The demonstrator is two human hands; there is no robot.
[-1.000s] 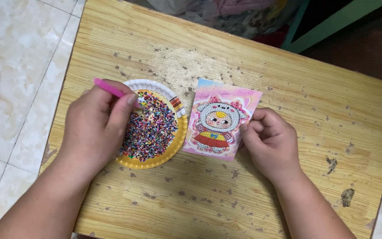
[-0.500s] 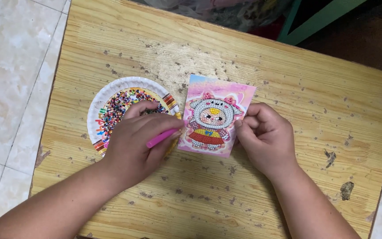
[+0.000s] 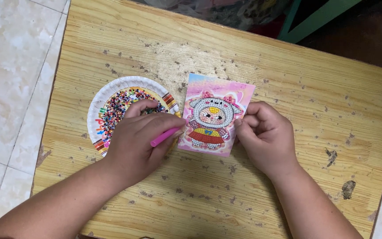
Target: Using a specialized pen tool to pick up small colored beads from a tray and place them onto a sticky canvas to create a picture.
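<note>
The left hand (image 3: 135, 141) is closed around a pink pen (image 3: 165, 136), with thumb and fingers pinching it. The pen's long axis runs from lower left to upper right, and its tip points toward the left edge of the card (image 3: 215, 116). The tip is just beside that edge; I cannot tell if it touches. So the card lies to the right of the left hand and a little up, very near.

The right hand (image 3: 266, 137) is on the other side. Its fingers are curled and press on the right edge of the card, so it holds the card flat on the table (image 3: 288, 66). The card stands between the 2 hands, slightly tilted, with its long axis running nearly away from the person.

The plate (image 3: 100, 99) with small coloured beads (image 3: 116, 106) lies to the left of the card, partly under the left hand. The left hand is the nearer 1 to the plate.
</note>
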